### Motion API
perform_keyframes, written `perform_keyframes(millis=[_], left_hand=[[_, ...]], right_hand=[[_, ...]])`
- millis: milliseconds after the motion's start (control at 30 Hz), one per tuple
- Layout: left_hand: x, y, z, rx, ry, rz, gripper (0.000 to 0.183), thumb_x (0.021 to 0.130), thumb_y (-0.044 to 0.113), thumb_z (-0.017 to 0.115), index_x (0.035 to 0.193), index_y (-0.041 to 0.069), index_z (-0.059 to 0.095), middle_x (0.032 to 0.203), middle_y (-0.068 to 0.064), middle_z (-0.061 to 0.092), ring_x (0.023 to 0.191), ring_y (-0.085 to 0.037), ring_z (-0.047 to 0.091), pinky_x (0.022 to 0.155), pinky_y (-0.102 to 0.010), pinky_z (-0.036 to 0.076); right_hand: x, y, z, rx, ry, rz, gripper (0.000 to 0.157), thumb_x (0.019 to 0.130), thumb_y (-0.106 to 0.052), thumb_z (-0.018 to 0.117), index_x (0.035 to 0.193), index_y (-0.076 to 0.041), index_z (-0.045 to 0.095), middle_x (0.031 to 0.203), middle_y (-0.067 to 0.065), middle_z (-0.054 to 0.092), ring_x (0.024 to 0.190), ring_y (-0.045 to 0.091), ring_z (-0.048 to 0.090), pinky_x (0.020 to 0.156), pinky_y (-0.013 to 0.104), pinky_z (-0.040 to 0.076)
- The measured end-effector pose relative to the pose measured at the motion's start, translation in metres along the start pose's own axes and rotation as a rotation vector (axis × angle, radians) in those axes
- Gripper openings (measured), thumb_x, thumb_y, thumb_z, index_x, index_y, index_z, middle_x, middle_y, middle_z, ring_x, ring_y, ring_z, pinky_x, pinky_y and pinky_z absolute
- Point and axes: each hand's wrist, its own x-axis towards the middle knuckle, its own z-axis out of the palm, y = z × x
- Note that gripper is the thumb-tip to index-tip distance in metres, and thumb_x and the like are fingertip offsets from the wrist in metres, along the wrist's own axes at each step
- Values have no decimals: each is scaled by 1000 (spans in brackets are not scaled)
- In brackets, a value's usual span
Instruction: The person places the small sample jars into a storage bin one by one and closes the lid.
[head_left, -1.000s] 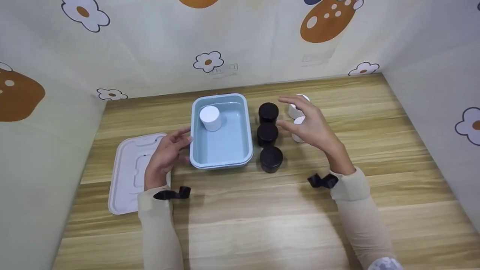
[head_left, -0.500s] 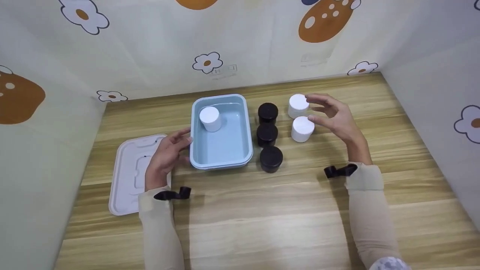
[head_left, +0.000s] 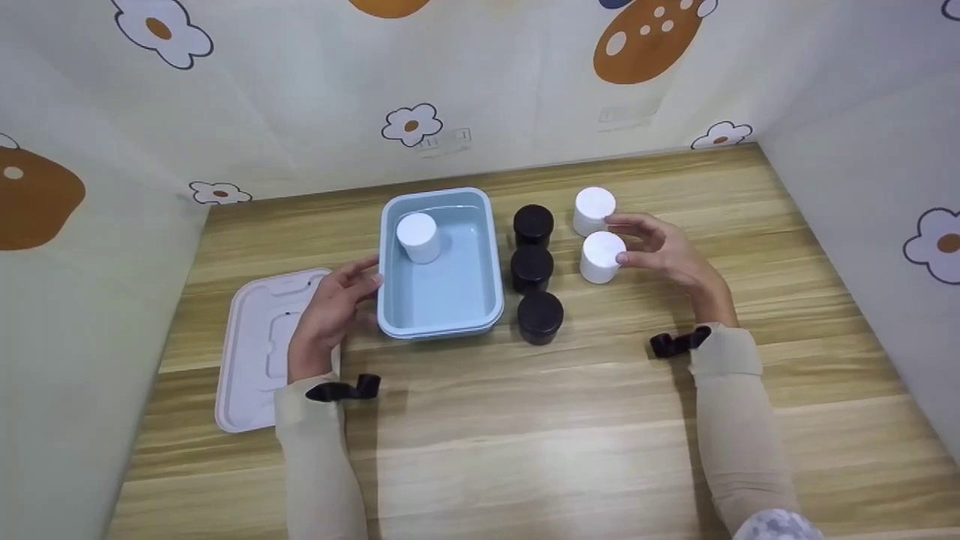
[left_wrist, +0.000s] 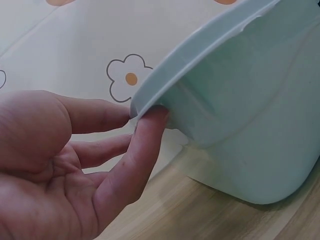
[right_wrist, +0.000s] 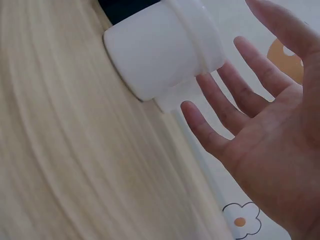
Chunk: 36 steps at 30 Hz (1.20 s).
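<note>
On the wood-grain worktop [head_left: 525, 427] stands a light blue tub [head_left: 441, 331], a white jar [head_left: 418, 236] upright inside it toward the far left corner. The left hand [head_left: 330, 307] pinches the tub's left rim, near a pale lid [head_left: 251, 352]. The right hand [head_left: 671, 251] is spread beside the nearer white jar [head_left: 602, 259] outside; I cannot tell whether it touches. Behind that stands a farther white jar [head_left: 594, 208], and three black jars [head_left: 532, 268] line up between tub and white pair
</note>
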Motion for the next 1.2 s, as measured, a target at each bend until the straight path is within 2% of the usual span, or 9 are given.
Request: perform_keyframes(millis=[100, 200, 300, 467, 633, 700, 833, 1200], left_hand=[[0, 0, 0, -2, -5, -2, 51, 105, 22, 52, 153, 10, 40, 144, -22, 53, 118, -20, 61, 81, -34, 62], [0, 0, 0, -1, 0, -2, 50, 105, 23, 52, 152, 10, 41, 143, -22, 54, 117, -20, 61, 82, -34, 62], [0, 0, 0, 0, -2, 1, 50, 105, 23, 53, 152, 10, 41, 143, -21, 54, 116, -19, 61, 80, -32, 61], [0, -2, 0, -6, -11, 6, 50, 105, 21, 52, 152, 9, 40, 140, -20, 57, 111, -14, 63, 73, -29, 60], [2, -3, 1, 3, 6, 52, 49, 105, 20, 53, 151, 6, 42, 139, -22, 58, 114, -17, 63, 87, -30, 59], [2, -4, 1, 9, 11, 64, 49, 104, 20, 53, 150, 6, 43, 140, -23, 58, 114, -17, 63, 90, -30, 58], [2, -3, 0, -3, 10, 36, 49, 105, 21, 53, 150, 7, 43, 141, -22, 57, 112, -15, 64, 86, -31, 60], [2, -1, 1, -11, 4, 13, 50, 104, 22, 53, 151, 9, 43, 145, -21, 54, 121, -21, 60, 89, -33, 60]], right_hand=[[2, 6, 0, -15, -37, -28, 64, 85, 9, 70, 143, 8, 44, 149, 17, 49, 131, 9, 53, 111, 20, 45], [4, 10, 1, -22, -64, -37, 66, 84, 10, 71, 144, 9, 43, 148, 11, 51, 133, 6, 51, 113, 17, 40], [5, 13, 2, -41, -75, -14, 69, 83, 10, 72, 145, 8, 43, 148, 7, 51, 131, 3, 51, 111, 15, 41], [5, 15, 3, -70, -92, 29, 74, 82, 10, 73, 148, 6, 39, 148, 10, 48, 129, 3, 50, 108, 15, 43], [8, 17, 4, -83, -114, 55, 78, 80, 11, 74, 149, 5, 38, 134, -5, 56, 124, 5, 52, 104, 16, 46], [9, 18, 4, -88, -113, 58, 77, 80, 11, 74, 148, 6, 38, 130, -7, 58, 123, 5, 53, 103, 16, 46], [9, 19, 4, -108, -105, 72, 75, 81, 10, 74, 148, 5, 40, 129, -7, 58, 121, 5, 54, 101, 16, 47], [7, 13, 5, -137, -69, 91, 72, 82, 5, 76, 147, 0, 44, 130, -7, 58, 121, 6, 54, 102, 15, 45]])
